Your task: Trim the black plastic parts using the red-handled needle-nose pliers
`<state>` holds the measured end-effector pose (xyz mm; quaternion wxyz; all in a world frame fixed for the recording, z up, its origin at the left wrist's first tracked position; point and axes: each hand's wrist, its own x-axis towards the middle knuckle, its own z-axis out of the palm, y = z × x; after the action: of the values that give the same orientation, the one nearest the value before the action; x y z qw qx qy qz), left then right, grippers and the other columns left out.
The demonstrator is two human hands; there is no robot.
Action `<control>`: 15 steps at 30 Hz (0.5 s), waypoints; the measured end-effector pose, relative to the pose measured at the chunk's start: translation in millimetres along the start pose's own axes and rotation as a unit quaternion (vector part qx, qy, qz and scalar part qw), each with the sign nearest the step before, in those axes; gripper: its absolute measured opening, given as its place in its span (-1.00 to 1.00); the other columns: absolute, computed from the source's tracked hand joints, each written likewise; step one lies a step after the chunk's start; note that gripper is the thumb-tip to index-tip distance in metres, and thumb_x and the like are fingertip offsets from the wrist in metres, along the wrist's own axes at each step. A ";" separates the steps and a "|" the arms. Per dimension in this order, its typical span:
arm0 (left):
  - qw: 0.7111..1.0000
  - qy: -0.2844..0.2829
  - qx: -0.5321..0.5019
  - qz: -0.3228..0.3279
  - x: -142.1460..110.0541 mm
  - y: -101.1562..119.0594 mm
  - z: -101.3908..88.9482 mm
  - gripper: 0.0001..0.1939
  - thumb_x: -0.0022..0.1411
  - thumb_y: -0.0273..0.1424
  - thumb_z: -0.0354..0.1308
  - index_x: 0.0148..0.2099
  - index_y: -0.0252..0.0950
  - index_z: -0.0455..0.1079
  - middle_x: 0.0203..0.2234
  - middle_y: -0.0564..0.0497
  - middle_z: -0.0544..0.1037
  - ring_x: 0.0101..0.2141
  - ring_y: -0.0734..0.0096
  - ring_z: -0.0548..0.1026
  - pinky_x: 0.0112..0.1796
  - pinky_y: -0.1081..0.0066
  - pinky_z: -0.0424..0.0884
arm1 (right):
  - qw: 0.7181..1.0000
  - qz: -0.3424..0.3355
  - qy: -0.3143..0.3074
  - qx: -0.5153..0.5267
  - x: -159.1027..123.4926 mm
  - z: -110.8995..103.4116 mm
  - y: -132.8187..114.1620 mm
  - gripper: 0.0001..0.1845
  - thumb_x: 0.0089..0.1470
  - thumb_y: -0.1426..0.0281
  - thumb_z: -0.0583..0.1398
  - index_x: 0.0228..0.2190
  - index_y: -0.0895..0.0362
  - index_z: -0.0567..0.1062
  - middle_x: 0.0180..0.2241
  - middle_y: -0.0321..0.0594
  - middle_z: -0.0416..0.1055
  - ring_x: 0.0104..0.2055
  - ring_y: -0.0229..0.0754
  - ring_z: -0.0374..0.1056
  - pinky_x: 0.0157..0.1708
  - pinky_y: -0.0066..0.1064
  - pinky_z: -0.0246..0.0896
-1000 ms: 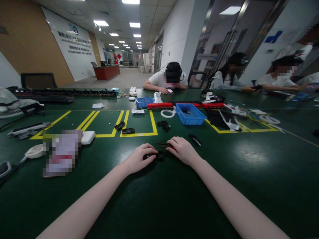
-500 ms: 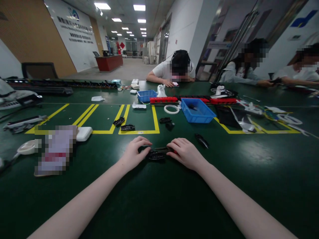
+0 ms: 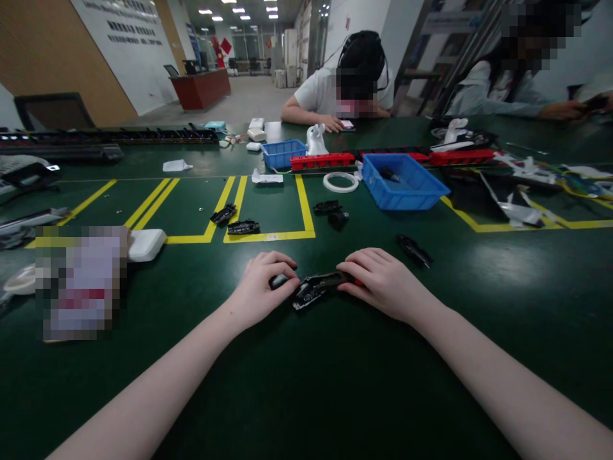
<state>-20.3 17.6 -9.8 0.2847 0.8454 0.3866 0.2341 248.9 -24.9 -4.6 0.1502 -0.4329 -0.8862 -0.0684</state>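
Both my hands rest on the green table (image 3: 306,383) in front of me. My left hand (image 3: 262,287) is curled, its fingertips pinching one end of a small black plastic part (image 3: 306,292) that lies tilted on the table. My right hand (image 3: 383,281) is closed around a thin dark tool with a red handle (image 3: 335,278), whose tip lies on the black part. More black parts (image 3: 243,227) lie beyond, inside the yellow-taped box. Another dark piece (image 3: 414,250) lies right of my right hand.
A blue bin (image 3: 407,190) and a smaller blue bin (image 3: 282,153) stand farther back, with red trays (image 3: 322,160), a white ring (image 3: 340,182) and a white case (image 3: 146,244). Other people sit across the table. Clutter lines the left edge.
The view has tilted down and closer. The black part has turned and now lies tilted between my hands, with the tool tip on it. My hands have spread slightly apart.
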 end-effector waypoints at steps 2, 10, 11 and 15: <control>1.000 0.002 -0.006 -0.002 -2.2 0.9 -1.0 -0.84 0.32 -0.31 0.13 -0.25 -0.20 0.52 -0.07 -0.01 0.51 -0.01 0.13 0.39 0.03 0.05 0.31 | 1.000 -0.004 0.002 -0.009 -0.7 0.8 1.2 -0.69 0.28 0.21 0.07 -0.14 0.14 0.49 -0.20 -0.05 0.48 -0.13 -0.03 0.39 -0.09 -0.14 0.29; 1.000 -0.015 -0.015 -0.011 -13.2 4.2 -4.9 -0.85 0.31 -0.33 0.14 -0.28 -0.23 0.49 -0.01 -0.02 0.45 0.04 0.13 0.36 0.06 0.07 0.30 | 0.999 -0.029 0.007 -0.030 -0.5 1.8 -0.8 -0.71 0.27 0.24 0.09 -0.15 0.17 0.49 -0.24 -0.06 0.48 -0.18 -0.04 0.39 -0.04 -0.10 0.28; 1.000 -0.021 -0.019 -0.013 -13.2 4.3 -5.7 -0.85 0.31 -0.33 0.14 -0.28 -0.22 0.49 -0.01 -0.01 0.46 0.04 0.13 0.36 0.05 0.07 0.30 | 0.999 -0.031 0.007 -0.025 -0.2 1.2 -1.3 -0.72 0.27 0.25 0.10 -0.15 0.17 0.49 -0.24 -0.06 0.48 -0.19 -0.04 0.39 -0.03 -0.10 0.28; 0.999 -0.034 -0.025 -0.014 -11.0 4.0 -8.1 -0.85 0.32 -0.31 0.14 -0.26 -0.21 0.49 -0.01 0.00 0.48 0.02 0.15 0.37 0.04 0.07 0.29 | 1.000 -0.017 -0.004 0.008 0.7 -1.4 -2.4 -0.73 0.25 0.25 0.12 -0.13 0.15 0.50 -0.23 -0.05 0.49 -0.17 -0.03 0.40 -0.08 -0.12 0.31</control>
<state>-29.7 9.3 -3.2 0.3221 0.8398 0.3828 0.2109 246.9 -26.2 -3.1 0.1493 -0.4167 -0.8946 -0.0619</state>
